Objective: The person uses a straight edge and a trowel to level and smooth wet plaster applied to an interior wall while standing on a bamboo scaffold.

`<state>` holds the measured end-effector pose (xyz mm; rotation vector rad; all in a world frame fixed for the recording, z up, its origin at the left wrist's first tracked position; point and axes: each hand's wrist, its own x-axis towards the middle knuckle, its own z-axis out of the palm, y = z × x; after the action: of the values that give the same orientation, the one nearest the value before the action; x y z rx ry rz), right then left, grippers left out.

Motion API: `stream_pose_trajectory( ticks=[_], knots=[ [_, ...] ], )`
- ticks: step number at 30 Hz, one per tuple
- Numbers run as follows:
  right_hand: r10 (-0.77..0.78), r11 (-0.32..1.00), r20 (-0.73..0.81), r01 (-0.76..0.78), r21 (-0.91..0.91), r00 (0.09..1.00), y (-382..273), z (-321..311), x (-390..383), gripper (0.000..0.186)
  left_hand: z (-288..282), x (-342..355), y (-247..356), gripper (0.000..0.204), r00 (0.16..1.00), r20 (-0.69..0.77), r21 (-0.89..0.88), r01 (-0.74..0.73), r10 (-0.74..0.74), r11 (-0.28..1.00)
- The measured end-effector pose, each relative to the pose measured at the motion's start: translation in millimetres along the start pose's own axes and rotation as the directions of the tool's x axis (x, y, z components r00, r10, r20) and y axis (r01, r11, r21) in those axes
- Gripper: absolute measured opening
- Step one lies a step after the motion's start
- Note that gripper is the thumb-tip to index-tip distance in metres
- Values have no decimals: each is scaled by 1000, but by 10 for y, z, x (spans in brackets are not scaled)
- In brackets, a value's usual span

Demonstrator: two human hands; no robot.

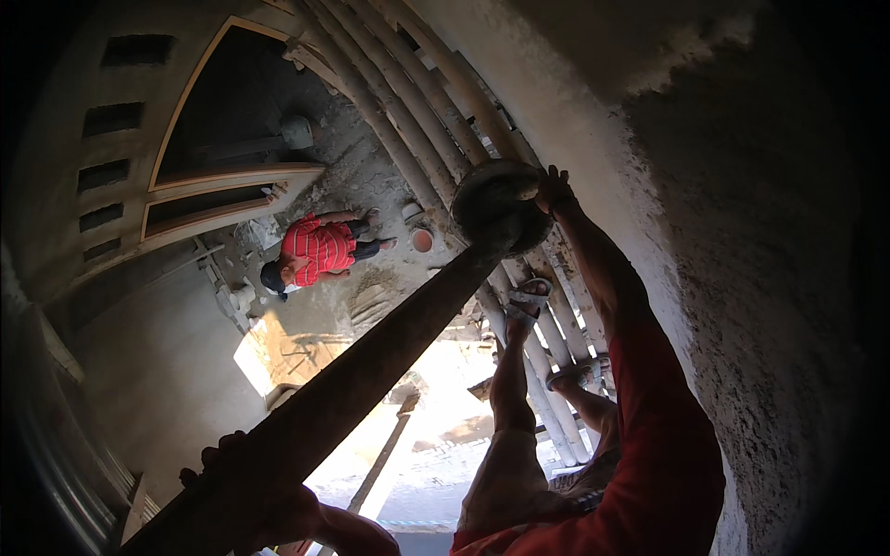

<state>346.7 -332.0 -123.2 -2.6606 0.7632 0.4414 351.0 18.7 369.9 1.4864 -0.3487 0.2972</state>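
My left hand [264, 496] is wrapped round a long dark wooden beam [343, 398], its fingertips showing over the far edge. The beam slants from the lower left up to the middle, where its far end overlaps a round, shallow, dark pan [491, 190]. What looks like grey mortar is in the pan, though shadow hides detail. My right hand [555, 191], at the end of an outstretched arm, grips the pan's right rim. Below the pan run the scaffold poles [422, 120], on which my sandalled feet stand.
A rough plastered wall [760, 278] rises close on my right. Far below, a person in a red striped shirt [320, 247] stands on the floor near a reddish bucket [422, 241]. A wood-framed opening [222, 185] is at upper left. Gaps show between the poles.
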Motion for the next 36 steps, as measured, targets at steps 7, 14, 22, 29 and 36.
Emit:
stream_pose_trajectory(
  ticks=[7, 14, 22, 29, 36],
  knots=[
    [-299, 954, 125, 294, 52, 946, 6, 538, -115, 25, -76, 77, 44, 81, 998, 14, -103, 63, -62, 993],
    [-144, 934, 290, 33, 356, 946, 50, -143, -766, 35, 257, 25, 183, 82, 980, -184, 32, 86, -79, 996],
    [-404, 811, -117, 414, 412, 907, -133, -891, -1795, 45, 61, -157, 191, 53, 1000, -4, 572, -10, 16, 820],
    [-314, 798, -59, 297, 524, 948, -114, -1137, -2145, 47, 232, -186, 304, 62, 986, -53, -88, 152, -157, 984],
    [-96, 656, -9, 70, 752, 995, -544, -1610, -2445, 44, 255, -244, 375, 66, 992, -72, -96, 97, -104, 991]
  ],
)
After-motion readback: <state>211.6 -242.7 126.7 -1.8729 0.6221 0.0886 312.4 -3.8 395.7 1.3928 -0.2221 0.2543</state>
